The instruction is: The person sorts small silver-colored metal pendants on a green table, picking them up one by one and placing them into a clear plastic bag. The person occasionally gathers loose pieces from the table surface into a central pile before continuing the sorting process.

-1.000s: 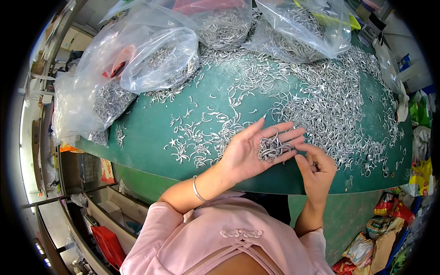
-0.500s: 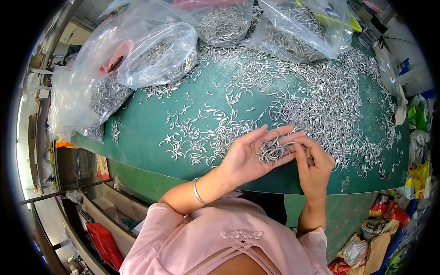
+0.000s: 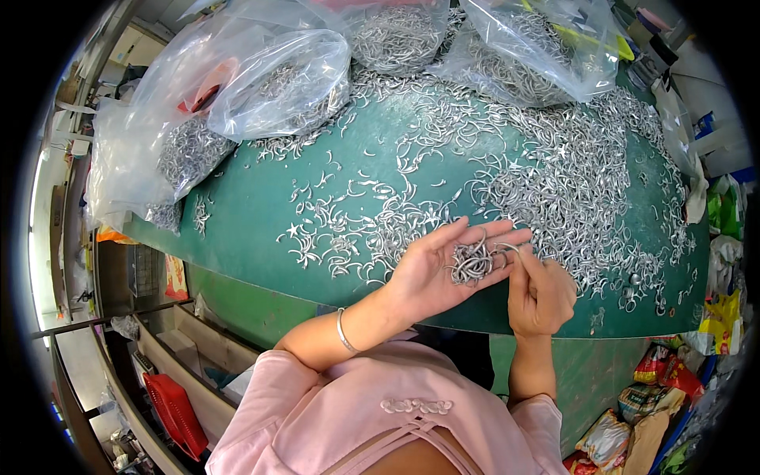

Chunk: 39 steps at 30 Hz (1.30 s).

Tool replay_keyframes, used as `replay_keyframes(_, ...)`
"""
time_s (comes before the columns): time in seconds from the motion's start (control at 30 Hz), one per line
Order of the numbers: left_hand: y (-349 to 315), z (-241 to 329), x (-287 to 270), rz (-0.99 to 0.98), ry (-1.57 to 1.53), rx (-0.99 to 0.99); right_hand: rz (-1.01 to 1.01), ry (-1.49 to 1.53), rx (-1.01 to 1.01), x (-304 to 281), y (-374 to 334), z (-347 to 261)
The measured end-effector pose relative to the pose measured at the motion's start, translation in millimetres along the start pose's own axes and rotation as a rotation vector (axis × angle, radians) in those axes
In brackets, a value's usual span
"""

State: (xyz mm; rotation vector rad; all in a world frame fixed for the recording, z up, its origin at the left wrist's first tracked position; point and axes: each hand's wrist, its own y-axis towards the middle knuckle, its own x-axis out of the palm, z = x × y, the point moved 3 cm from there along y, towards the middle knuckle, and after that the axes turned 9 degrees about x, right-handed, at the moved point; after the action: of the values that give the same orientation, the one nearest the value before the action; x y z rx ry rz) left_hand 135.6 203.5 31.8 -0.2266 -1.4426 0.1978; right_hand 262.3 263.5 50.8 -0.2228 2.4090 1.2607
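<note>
My left hand [image 3: 431, 273] is palm up with its fingers stretched out, holding a small heap of grey metal rings [image 3: 470, 263] in the palm. Close beside its fingertips, my right hand [image 3: 543, 294] is closed in a pinch on a thin curved metal piece [image 3: 509, 246]. That piece reaches over the left fingers; whether it is a full ring cannot be made out. Both hands are above the near edge of a green table [image 3: 253, 229]. Many loose curved silver pieces [image 3: 554, 190] are heaped on the table beyond my right hand.
Clear plastic bags of metal pieces [image 3: 289, 91] line the far side and left of the table. A thinner scatter of silver pieces [image 3: 340, 241] lies left of my hands. A red plastic basket [image 3: 174, 416] is at lower left, and colourful packets [image 3: 606, 435] are at lower right.
My right hand has turned, its fingers curling in more tightly at the pinch. My left hand stays nearly in place with the rings in its palm. The view has shifted slightly.
</note>
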Motion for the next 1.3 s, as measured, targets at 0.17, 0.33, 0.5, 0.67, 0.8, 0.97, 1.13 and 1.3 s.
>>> replay_keyframes(0.17,1.0,-1.1,2.8,-0.029,-0.019,-0.013,0.164,0.161,0.326,1.2,-9.9,-2.3)
replay_keyframes(0.33,2.3,-3.7,2.9,0.005,-0.019,-0.005,0.119,0.852,0.888,12.7,-13.4,12.7)
replay_keyframes(0.5,2.6,-0.7,-8.7,-0.134,-0.222,-0.022,0.110,1.538,1.162,8.8,-3.6,21.7)
replay_keyframes(0.67,6.4,-1.3,-14.9,0.021,-0.144,0.089,0.064,1.771,1.252,12.2,-12.6,34.8)
replay_keyframes(0.8,8.8,-1.1,-11.0,-0.088,-0.177,0.087,-0.089,1.377,1.262,10.5,-19.5,32.4)
replay_keyframes(0.97,8.2,2.0,-9.6,-0.147,-0.136,0.115,-0.364,0.463,0.860,10.4,-7.6,-2.0)
replay_keyframes(1.13,8.4,0.7,-8.4,-0.116,-0.156,0.125,-0.351,0.312,0.751,17.0,-9.2,-5.5)
replay_keyframes(1.3,7.1,-0.1,-7.2,-0.097,-0.168,0.118,-0.249,0.260,0.742,14.3,-6.4,-5.6)
